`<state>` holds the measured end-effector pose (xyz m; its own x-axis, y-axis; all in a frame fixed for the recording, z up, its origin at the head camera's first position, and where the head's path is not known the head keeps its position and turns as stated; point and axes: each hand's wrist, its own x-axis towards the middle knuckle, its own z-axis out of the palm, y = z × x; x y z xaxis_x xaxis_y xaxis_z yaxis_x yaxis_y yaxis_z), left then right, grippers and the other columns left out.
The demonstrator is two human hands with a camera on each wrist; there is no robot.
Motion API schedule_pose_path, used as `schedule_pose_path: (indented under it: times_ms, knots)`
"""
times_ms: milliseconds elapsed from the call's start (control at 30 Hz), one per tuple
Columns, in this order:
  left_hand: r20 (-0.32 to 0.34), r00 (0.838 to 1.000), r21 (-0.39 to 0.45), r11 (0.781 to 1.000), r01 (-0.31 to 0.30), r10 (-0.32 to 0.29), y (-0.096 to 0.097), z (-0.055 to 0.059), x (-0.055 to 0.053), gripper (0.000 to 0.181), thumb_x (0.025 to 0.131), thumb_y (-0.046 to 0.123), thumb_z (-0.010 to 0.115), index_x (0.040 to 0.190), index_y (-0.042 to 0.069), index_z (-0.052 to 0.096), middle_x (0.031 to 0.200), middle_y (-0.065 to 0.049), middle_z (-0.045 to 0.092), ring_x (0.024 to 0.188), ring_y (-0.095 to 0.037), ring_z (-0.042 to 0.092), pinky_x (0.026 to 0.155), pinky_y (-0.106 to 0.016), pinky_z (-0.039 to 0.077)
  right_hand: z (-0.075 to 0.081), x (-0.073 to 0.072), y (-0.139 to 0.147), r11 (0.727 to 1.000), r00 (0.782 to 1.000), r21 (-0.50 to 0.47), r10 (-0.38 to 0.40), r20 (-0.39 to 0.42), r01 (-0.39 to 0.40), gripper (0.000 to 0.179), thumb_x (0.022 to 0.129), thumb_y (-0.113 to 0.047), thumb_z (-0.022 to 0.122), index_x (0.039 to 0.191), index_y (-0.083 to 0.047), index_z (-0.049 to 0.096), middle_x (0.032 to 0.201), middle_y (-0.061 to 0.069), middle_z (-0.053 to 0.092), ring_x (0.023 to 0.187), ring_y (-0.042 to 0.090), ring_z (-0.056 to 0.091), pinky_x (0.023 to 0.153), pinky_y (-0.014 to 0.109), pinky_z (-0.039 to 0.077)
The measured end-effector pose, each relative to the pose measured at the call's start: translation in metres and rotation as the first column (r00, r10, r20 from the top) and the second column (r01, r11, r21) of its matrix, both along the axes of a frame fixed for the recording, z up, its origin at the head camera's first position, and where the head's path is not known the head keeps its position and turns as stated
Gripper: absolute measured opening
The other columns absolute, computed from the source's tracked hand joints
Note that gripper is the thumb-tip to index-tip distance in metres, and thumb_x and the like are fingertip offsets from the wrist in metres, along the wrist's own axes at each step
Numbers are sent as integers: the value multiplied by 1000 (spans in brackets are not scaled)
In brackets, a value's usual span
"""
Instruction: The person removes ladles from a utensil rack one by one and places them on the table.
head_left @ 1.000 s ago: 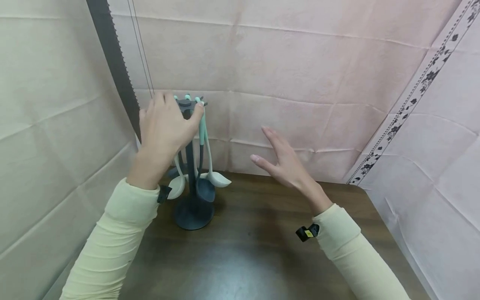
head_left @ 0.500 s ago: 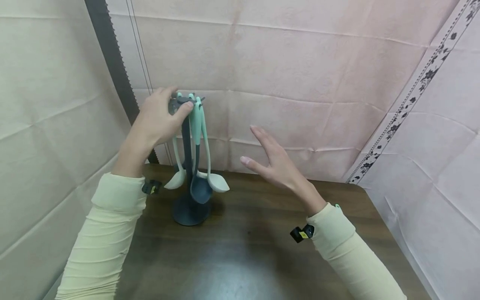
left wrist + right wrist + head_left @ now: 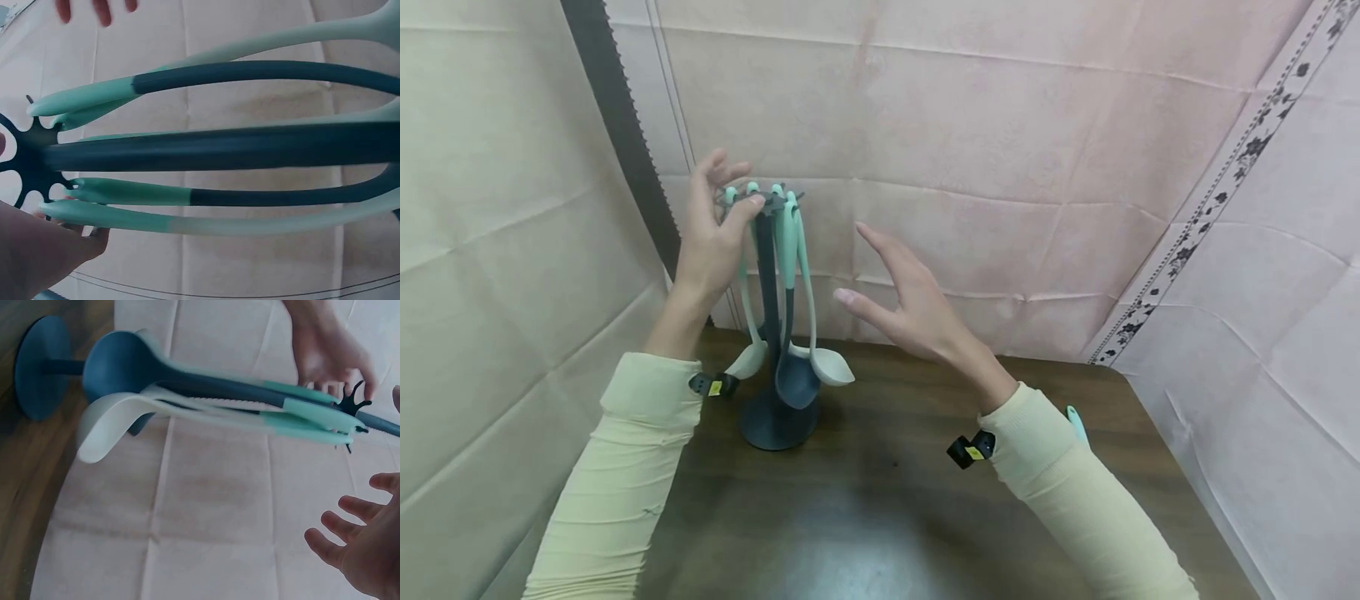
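Observation:
A dark utensil stand with a round base holds several hanging utensils with mint-green handles. Among them are a dark blue ladle, a white ladle and a pale one on the left side. My left hand is at the top of the stand, its thumb at the hook ring and its fingers loosely bent above and behind. To the right of the stand, apart from it, my right hand is held in the air with its fingers extended and thumb spread, holding nothing.
The stand is on a dark wooden table, close to the cloth-covered back wall. Another cloth wall rises at the left. A mint-green handle end shows behind my right sleeve.
My left hand has moved from over the ring to its left side, with its fingers lifted. The hanging utensils have shifted slightly left. My right hand has come left, closer to the stand.

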<state>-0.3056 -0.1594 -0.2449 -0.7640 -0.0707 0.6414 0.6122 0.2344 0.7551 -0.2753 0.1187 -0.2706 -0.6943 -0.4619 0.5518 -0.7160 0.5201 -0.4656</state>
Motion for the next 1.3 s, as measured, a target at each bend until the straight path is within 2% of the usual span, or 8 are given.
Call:
schedule_pose_path:
  times_ms: [133, 267, 467, 600, 800, 967, 1133, 1300]
  knots:
    - [10, 998, 81, 994, 67, -68, -3, -5, -4, 71, 104, 22, 61, 165, 15, 25, 157, -11, 49, 150, -18, 37, 123, -34, 25, 6, 2, -11, 1000, 1000, -14, 20, -14, -21, 82, 97, -64, 59, 168, -38, 27, 170, -15, 30, 153, 10, 32, 118, 53, 36]
    - [-6, 994, 116, 987, 111, -112, -5, -10, -9, 64, 102, 23, 65, 159, 14, 37, 155, -10, 51, 146, -22, 41, 122, -40, 25, 9, 2, -23, 995, 997, -64, 79, -1, -79, 81, 97, -59, 60, 167, -31, 30, 168, -11, 36, 148, 13, 41, 111, 46, 46]
    - [-30, 996, 94, 992, 82, -79, -5, -17, -15, 52, 101, 30, 65, 149, 15, 51, 152, -3, 53, 143, -23, 43, 122, -44, 25, 13, 0, -41, 976, 985, -149, 167, 43, -159, 82, 97, -54, 63, 168, -32, 29, 166, -12, 38, 145, 12, 45, 110, 42, 48]
    - [-31, 995, 79, 992, 98, -96, -3, -15, -16, 52, 103, 28, 61, 151, 13, 48, 154, -6, 51, 143, -24, 44, 119, -43, 30, 18, -1, -50, 968, 983, -185, 182, 39, -172, 82, 97, -52, 65, 168, -33, 29, 164, -9, 42, 145, 13, 45, 109, 40, 48]
    - [-25, 993, 75, 990, 121, -119, 1, -13, -18, 47, 105, 25, 56, 148, 14, 44, 152, -5, 51, 140, -24, 46, 114, -40, 34, 25, -2, -62, 966, 988, -218, 152, 31, -142, 81, 97, -51, 67, 167, -33, 31, 156, 0, 50, 139, 12, 49, 105, 36, 50]
    - [-42, 990, 102, 985, 142, -138, 4, -13, -20, 41, 104, 22, 56, 144, 13, 47, 149, -10, 52, 135, -24, 49, 110, -39, 38, 28, -10, -71, 970, 995, -226, 98, 24, -90, 80, 96, -48, 71, 164, -24, 36, 148, 6, 55, 128, 18, 57, 99, 35, 54]
    - [-52, 991, 101, 987, 125, -120, 7, -13, -20, 40, 104, 22, 55, 142, 13, 47, 147, -8, 54, 134, -23, 50, 109, -38, 39, 31, -19, -81, 976, 998, -215, 41, 47, -30, 75, 98, -37, 74, 161, -16, 39, 136, 7, 58, 117, 21, 62, 91, 33, 57]
    - [-57, 991, 98, 988, 122, -117, 8, -14, -19, 40, 104, 22, 54, 142, 12, 47, 146, -6, 53, 132, -22, 51, 108, -37, 41, 31, -25, -88, 971, 999, -238, 21, 31, -13, 63, 99, -26, 74, 154, -11, 46, 122, 7, 59, 105, 22, 65, 81, 28, 57]
